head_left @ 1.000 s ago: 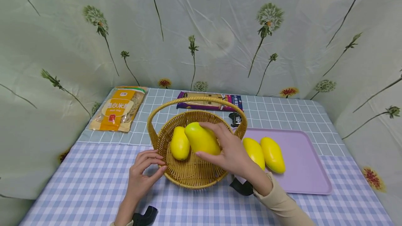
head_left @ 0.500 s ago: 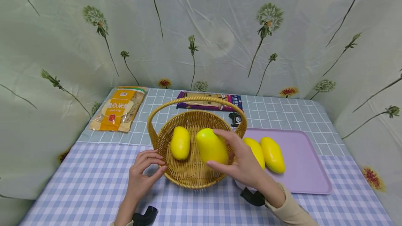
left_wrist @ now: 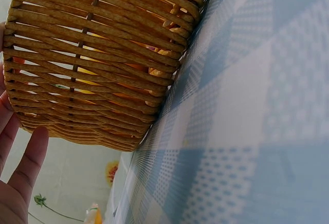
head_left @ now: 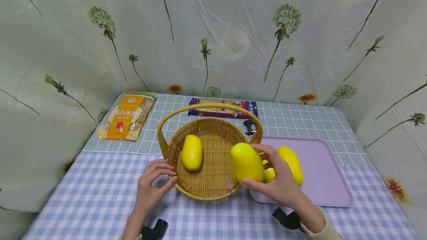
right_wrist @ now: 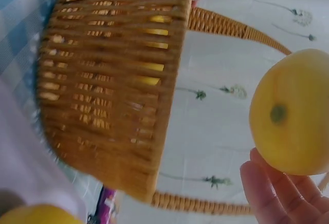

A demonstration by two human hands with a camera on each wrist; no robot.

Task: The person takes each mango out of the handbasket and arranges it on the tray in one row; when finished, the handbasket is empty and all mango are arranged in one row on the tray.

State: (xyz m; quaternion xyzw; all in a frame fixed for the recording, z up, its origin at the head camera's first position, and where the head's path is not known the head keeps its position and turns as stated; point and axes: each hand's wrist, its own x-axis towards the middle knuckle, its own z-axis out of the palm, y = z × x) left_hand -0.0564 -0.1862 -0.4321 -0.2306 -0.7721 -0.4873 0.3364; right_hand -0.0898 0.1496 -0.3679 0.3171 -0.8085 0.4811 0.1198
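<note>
At far left, a flat plastic pouch with a broad orange label [head_left: 123, 116] is laid toward the back of a desk [head_left: 66, 203] covered in grey grid and blue-and-white checked cloths. Nearer the front, the rim of a round golden-brown wicker basket [head_left: 210, 186] with a tall hoop handle is pinched between the bent fingers and thumb of the left hand [head_left: 151, 188]. Inside, a smooth yellow mango-shaped fruit [head_left: 191, 152] is seen lying near the left wall. Behind the basket, a long purple-edged packet [head_left: 220, 113] is placed along the back, with a small black item [head_left: 250, 126] partly hidden by the handle. At the basket's right side, a plump yellow mango-shaped fruit with a greenish end [head_left: 247, 162] is held above rim level, apart from the wicker, pinched in the grip of the right hand [head_left: 283, 180], its fingers and thumb set about the sides. Below and beyond, two more yellow fruits [head_left: 291, 164] are rested side by side on a flat lilac rectangular tray [head_left: 328, 180], the nearer one partly covered by the hand. The scene is backed by a pale dandelion-print curtain [head_left: 233, 21].
</note>
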